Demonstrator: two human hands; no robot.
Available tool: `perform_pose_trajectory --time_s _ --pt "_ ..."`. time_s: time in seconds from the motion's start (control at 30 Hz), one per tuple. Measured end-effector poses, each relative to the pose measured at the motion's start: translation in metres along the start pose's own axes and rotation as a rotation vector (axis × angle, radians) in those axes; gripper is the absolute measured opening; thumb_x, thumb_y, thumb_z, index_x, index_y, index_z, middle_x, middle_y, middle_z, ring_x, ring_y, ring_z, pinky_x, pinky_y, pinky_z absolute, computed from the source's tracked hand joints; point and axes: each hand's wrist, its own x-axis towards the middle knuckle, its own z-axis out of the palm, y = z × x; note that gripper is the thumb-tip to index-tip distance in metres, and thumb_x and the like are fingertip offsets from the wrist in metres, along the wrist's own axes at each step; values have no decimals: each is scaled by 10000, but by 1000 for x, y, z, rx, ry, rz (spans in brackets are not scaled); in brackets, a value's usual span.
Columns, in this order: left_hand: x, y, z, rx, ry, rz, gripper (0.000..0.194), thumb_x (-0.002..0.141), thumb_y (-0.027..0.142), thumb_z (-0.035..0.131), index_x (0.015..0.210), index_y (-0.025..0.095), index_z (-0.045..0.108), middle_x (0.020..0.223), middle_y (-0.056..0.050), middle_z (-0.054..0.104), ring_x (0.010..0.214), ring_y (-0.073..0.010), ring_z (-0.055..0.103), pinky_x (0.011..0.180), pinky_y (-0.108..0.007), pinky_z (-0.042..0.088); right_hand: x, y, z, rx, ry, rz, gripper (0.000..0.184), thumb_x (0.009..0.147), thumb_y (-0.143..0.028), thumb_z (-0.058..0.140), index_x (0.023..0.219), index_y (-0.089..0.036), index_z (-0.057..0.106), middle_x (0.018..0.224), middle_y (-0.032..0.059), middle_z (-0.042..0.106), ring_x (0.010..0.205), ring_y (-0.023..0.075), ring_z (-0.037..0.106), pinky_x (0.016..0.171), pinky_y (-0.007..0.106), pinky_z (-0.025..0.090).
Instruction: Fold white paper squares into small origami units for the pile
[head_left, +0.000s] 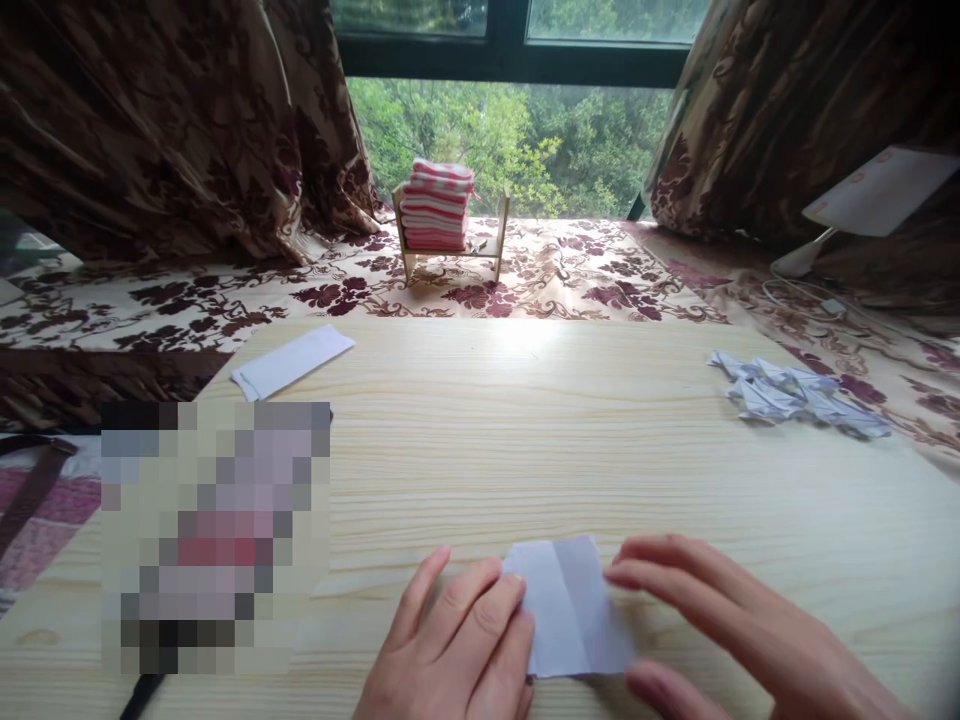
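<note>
A small white sheet of paper lies on the table near its front, with a crease running down its middle. My left hand rests over the paper's left edge, fingers stretched out and laid flat; its thumb is mostly hidden. To the right of the sheet, my right hand is open, with thumb and fingers apart. Its fingertips are close to the paper's right edge; whether they touch it I cannot tell.
A folded white paper strip lies at the table's back left. Several folded paper pieces are grouped at the back right. A blurred-out object covers the left side. Beyond, a small wooden rack holds folded red-and-white cloths.
</note>
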Motion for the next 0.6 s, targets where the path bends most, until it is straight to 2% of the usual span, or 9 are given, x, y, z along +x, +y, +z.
perform_pose_trajectory --time_s 0.07,0.13,0.2,0.27,0.4,0.47,0.6 --pt "-1 1 2 -2 2 0 183 863 182 500 938 185 667 977 -4 712 1001 -161 607 1101 -374 252 6 1 0 -78 21 89 284 898 -427 446 999 -201 585 865 71 658 748 183 659 619 263 535" --pt "-2 2 2 -7 -3 -2 181 870 212 501 935 189 668 943 -5 712 966 -155 611 1089 -361 261 14 -3 3 -94 -26 150 235 886 -410 462 841 -210 576 702 21 617 600 166 626 521 262 512" --pt "-2 3 0 -6 -16 -7 197 885 240 484 937 189 667 982 -26 707 970 -157 607 1068 -349 277 20 -9 9 -60 -81 159 233 871 -385 488 714 -218 527 636 -4 574 549 152 592 474 250 481" --pt "-1 2 -1 -2 -33 -8 210 893 259 472 945 194 665 1058 -49 692 995 -164 596 1042 -341 294 22 -14 16 -5 -98 157 228 873 -330 488 674 -219 491 629 -13 556 546 137 573 473 233 461" --pt "1 0 -1 4 -19 -3 221 895 294 468 930 209 669 1080 -42 688 979 -169 588 1009 -337 301 17 -17 27 99 -67 137 158 899 -213 416 798 -216 538 690 5 574 611 136 571 541 228 464" --pt "1 0 0 9 -20 -19 235 900 305 455 923 212 670 1063 -32 691 969 -168 583 1009 -343 296 12 -15 29 107 -43 77 147 901 -182 411 904 -213 556 734 18 591 644 141 579 570 233 473" --pt "1 0 1 33 -12 -25 261 907 329 448 982 199 661 1032 -25 693 946 -164 572 1014 -343 287 4 -10 33 64 -58 -67 274 915 -172 396 1157 -216 516 801 37 611 667 141 586 577 228 476"
